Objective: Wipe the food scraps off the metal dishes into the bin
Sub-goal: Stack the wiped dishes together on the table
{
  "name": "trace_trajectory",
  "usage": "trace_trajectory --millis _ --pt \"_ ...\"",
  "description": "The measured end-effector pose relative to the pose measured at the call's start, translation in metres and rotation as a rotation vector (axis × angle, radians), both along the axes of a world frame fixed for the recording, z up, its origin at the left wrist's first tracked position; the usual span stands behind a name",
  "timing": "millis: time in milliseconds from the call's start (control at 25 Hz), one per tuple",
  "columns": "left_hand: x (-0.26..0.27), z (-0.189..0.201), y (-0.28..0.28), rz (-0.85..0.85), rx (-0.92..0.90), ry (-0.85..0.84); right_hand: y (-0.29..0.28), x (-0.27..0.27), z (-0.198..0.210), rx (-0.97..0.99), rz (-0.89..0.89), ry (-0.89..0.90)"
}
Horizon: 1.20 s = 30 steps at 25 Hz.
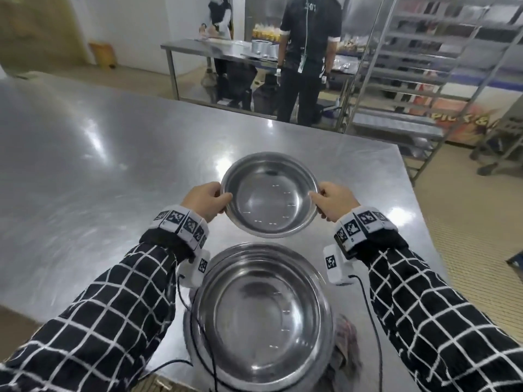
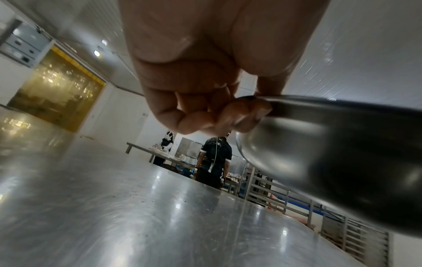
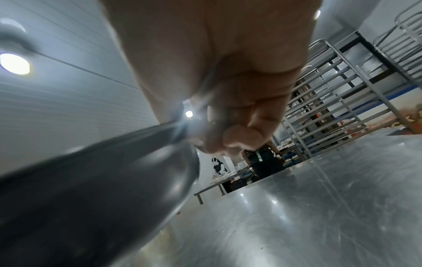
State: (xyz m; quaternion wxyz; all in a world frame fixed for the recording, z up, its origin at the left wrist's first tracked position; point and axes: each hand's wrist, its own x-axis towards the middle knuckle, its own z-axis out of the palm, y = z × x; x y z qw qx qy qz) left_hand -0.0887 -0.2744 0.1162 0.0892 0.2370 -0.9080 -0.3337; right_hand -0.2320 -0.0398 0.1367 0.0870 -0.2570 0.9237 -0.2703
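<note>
We are holding one bowl [image 1: 270, 193] in the air above the table [image 1: 85, 154], just beyond the stack [image 1: 261, 315] of bowls that is standing near our edge. Our left hand [image 1: 206, 200] is pinching the left rim, with the thumb inside and the fingers [image 2: 242, 115] curled under the lip, and our right hand [image 1: 331, 201] is gripping the right rim in the same way. The bowl is looking clean inside; we are seeing only reflections, no scraps. The bin is not showing in any view, so we cannot tell where it is. Beside the stack on the right, a cloth [image 1: 346, 335] is lying on the table. The main risk, we are thinking, is the grip: both hands are taking only the thin rim of smooth metal, so the bowl could slip or tip if one hand is letting go too early. Also, the bowl is hanging close to the stack, so lowering it without care could be knocking the stack toward the table edge. The wrist cables [image 1: 370, 315] are hanging near the stack and could be catching on a rim.
</note>
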Motion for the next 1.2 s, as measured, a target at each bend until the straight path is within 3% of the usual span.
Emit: trace_trajectory --millis 200,320,480,600,720,840,1200 --pt "0.095 -0.012 0.052 0.105 -0.037 -0.071 0.044 0.079 -0.017 0.026 0.093 -0.070" --pt "0.149 -0.031 0.075 0.154 0.018 -0.095 0.062 0.126 -0.038 0.194 0.156 -0.062" --pt "0.175 -0.053 0.097 0.200 -0.190 -0.270 0.064 0.160 -0.060 0.320 0.088 0.030" --pt "0.177 -0.063 0.104 0.276 -0.258 -0.350 0.071 0.167 -0.071 0.266 -0.014 0.072" --pt "0.177 -0.073 0.101 0.357 -0.081 -0.314 0.080 0.162 -0.083 0.089 -0.216 -0.138" --pt "0.183 -0.080 0.102 0.358 0.095 -0.293 0.081 0.164 -0.087 0.115 -0.261 -0.322" --pt "0.261 -0.090 0.117 0.304 0.153 -0.271 0.107 0.241 -0.088 0.212 -0.209 -0.343"
